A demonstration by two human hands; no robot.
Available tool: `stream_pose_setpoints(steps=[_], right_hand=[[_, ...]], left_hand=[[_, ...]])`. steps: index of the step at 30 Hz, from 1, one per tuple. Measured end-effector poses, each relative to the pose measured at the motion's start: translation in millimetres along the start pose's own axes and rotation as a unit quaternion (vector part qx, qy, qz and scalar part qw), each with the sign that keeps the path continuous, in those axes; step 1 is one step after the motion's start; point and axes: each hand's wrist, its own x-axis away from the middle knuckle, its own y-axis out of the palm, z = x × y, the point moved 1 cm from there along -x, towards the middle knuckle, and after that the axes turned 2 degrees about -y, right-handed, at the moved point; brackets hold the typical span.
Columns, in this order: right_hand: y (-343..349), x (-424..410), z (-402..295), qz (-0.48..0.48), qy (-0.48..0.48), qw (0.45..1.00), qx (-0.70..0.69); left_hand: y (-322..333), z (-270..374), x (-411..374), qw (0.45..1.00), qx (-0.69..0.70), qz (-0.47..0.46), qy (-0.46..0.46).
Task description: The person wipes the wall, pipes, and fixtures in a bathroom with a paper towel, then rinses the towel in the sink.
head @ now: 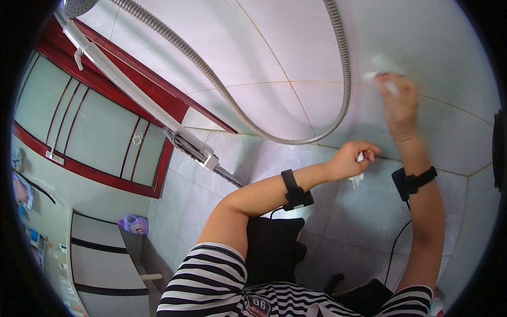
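Observation:
My right hand [401, 97], blurred, is raised against the pale tiled wall [447, 63]. Its fingers press a white tissue or wipe [382, 67] to the tile, just above a yellowish grout line. Lower and to the left, my left hand [352, 158] is closed around a crumpled white tissue [357, 179], whose end hangs below the palm. That hand is in front of the seam where wall meets floor; whether it touches the wall I cannot tell. Each forearm wears a black strap with a small box.
A metal shower hose [222, 87] loops across the wall, left of my right hand. A white shower rail [130, 91] slants at the left. Beyond are a red-framed glass door [99, 130], a purple bottle [134, 224] and a grey cabinet [105, 257]. Black cables run from the straps.

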Motion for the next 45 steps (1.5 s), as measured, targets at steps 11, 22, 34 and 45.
stream_pose_setpoints(steps=[11,22,34,45], right_hand=[[-54.1,94.6,30.1,-0.247,-0.105,0.955,0.125],[-26.6,177.4,-37.4,-0.453,0.377,0.765,-0.258],[89.3,178.2,-98.1,-0.465,0.355,0.745,-0.321],[218.3,166.0,-222.9,-0.423,0.238,0.836,-0.258]], left_hand=[[-19.5,4.8,21.9,0.998,-0.044,-0.033,-0.016],[-71.8,-37.0,92.4,0.936,-0.157,-0.234,-0.21],[-187.1,-42.4,206.4,0.901,-0.227,-0.119,-0.35],[-209.5,-73.2,305.7,0.942,-0.078,0.054,-0.322]])
